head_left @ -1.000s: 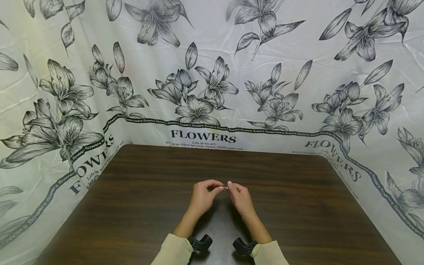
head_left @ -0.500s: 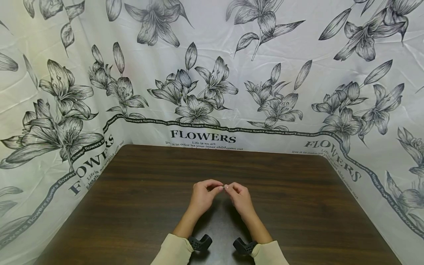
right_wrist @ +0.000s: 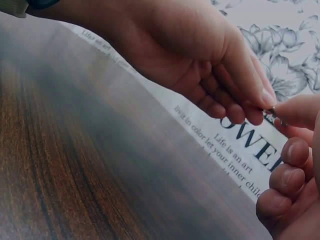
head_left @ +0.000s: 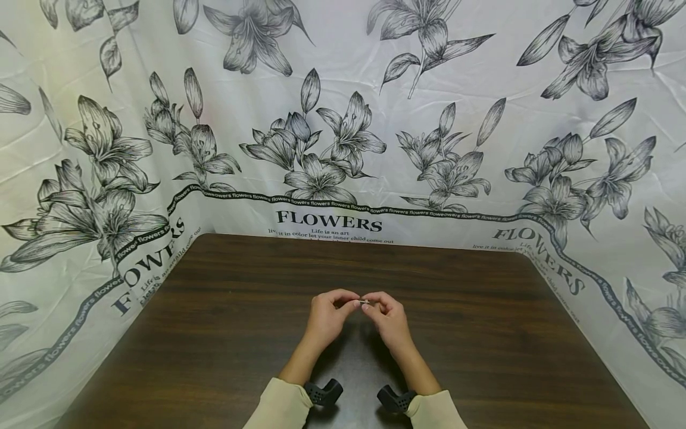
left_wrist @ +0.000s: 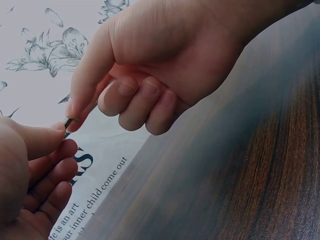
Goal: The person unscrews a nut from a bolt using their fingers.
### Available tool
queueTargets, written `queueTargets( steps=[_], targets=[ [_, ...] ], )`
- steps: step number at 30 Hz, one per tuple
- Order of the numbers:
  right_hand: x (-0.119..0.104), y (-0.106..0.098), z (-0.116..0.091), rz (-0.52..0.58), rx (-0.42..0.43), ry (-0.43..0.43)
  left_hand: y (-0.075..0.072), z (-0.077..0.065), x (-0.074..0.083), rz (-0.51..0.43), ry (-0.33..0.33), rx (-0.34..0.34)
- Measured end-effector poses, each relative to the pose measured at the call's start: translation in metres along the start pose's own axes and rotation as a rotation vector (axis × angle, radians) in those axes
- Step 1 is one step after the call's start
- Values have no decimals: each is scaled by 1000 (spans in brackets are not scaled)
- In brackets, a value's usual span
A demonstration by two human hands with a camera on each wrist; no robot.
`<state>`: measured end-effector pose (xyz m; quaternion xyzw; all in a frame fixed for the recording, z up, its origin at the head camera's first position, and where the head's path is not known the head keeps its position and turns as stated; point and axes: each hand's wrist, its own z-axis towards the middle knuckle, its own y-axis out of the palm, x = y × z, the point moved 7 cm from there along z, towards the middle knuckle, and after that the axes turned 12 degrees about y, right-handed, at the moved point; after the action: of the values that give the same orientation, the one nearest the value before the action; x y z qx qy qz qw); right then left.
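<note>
A small metal screw [head_left: 364, 302] is held level between both hands, over the middle of the table. My left hand [head_left: 326, 316] pinches its left end between thumb and index finger. At the screw's other end, a wider piece like a nut shows between the thumb and index fingertip of my right hand [head_left: 390, 320], which bend round it from both sides. Threads on the screw [left_wrist: 68, 121] show in the left wrist view, between the two hands' fingertips. In the right wrist view, fingertips mostly cover the screw [right_wrist: 273, 112]. The remaining fingers of both hands are curled in.
Below the hands spreads a dark wood-grain table [head_left: 241, 357] with rounded far corners. A white cloth [head_left: 343, 149] printed with grey lilies and "FLOWERS" lettering hangs behind it and along both sides. Black wrist devices [head_left: 325, 393] sit at both cuffs.
My right fingertips closed together on the screw half a second ago, and now stand wider apart, index finger above and thumb below, showing the screw's end. My left hand has barely moved.
</note>
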<state>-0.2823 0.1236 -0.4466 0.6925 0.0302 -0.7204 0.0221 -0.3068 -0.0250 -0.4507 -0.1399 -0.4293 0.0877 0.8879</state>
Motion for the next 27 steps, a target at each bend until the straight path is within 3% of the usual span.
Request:
queueTargets(
  steps=[21,27],
  targets=[
    [-6,-2,-2,5,27,-62,1,0,0,-3,-6,0],
    [-7,-4,-2,-50,96,-60,2,0,0,-5,3,2]
  ],
)
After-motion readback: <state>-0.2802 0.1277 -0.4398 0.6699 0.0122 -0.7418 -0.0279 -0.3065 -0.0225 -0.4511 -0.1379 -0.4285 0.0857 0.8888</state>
